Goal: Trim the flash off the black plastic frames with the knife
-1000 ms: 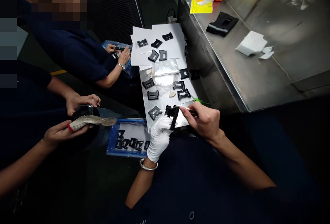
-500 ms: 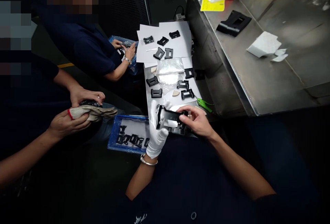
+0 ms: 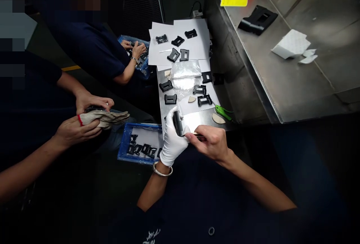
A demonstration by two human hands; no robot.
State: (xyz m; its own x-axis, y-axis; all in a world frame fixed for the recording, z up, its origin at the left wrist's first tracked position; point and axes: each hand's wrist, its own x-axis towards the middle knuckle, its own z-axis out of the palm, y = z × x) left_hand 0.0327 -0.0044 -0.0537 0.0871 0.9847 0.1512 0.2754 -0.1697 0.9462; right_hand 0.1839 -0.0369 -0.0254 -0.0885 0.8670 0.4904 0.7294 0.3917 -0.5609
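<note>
Fingers of the gloved left hand point(image 3: 172, 144) clamp a black part point(image 3: 178, 124) above the near end of the metal table point(image 3: 206, 119); the bare right hand point(image 3: 213, 141) is at its lower edge, pinching what I cannot tell. Uneven pressure there could twist the part loose, perhaps dropping it toward the blue tray point(image 3: 137, 159).

The held part point(image 3: 179, 124) is smooth plastic — glove point(image 3: 172, 145) matt cloth, bench point(image 3: 295, 83) shiny metal, sheets point(image 3: 194, 45) matt paper.
</note>
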